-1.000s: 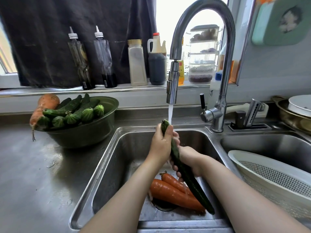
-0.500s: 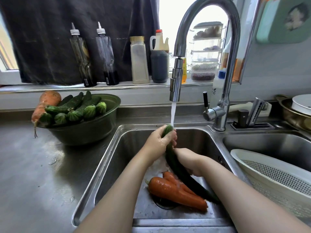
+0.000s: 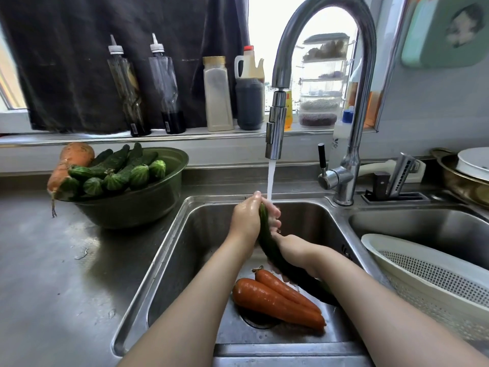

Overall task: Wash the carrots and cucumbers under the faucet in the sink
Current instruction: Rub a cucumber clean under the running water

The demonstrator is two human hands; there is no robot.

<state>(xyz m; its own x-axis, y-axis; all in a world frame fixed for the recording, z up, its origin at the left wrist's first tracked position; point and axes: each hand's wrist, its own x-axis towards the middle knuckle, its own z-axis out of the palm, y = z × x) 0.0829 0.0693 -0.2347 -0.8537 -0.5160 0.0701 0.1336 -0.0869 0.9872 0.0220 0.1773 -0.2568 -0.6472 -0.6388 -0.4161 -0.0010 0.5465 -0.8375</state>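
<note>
rinsing cucumber point(image 3: 266, 237); sink point(image 3: 201, 247) holds two carrots point(image 3: 272, 300); bowl point(image 3: 137, 207) holds cucumbers point(image 3: 119, 168)

Left hand point(image 3: 244, 221) above right hand point(image 3: 293, 251), fingers of both curled.

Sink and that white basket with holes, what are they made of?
The sink looks like brushed stainless steel: grey, shiny, with soft reflections. The white basket is probably plastic: matte, smooth rim, moulded rows of tiny holes.

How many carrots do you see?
3: two orange carrots side by side in the steel sink, one at the green metal bowl's left rim; green cucumbers may hide more.
</note>
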